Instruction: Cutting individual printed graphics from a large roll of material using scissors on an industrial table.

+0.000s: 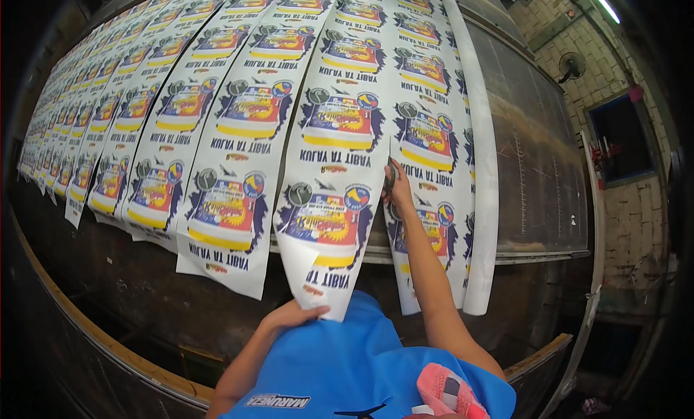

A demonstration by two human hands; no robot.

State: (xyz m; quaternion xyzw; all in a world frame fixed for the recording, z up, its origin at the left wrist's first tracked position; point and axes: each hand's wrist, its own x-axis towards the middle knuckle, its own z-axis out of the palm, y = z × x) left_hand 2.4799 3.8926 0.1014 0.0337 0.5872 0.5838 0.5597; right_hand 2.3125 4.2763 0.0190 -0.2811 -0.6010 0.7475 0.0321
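My left hand (292, 315) is closed on the near end of a long printed strip (336, 155), and that end is lifted and curled off the table edge. My right hand (400, 191) grips what looks like dark scissors (390, 177), partly hidden by the fingers. They are at the top of a narrow gap between this strip and the printed sheet (426, 140) on its right. Below my right hand the two pieces stand apart; farther up they still join. Colourful repeated logos and upside-down lettering cover both.
Several separate printed strips (238, 115) lie side by side to the left, their ends hanging over the table edge. A white rolled edge (477, 173) runs along the right of the sheet. The dark table (538, 180) extends beyond it. A fan (571, 66) is on the brick wall.
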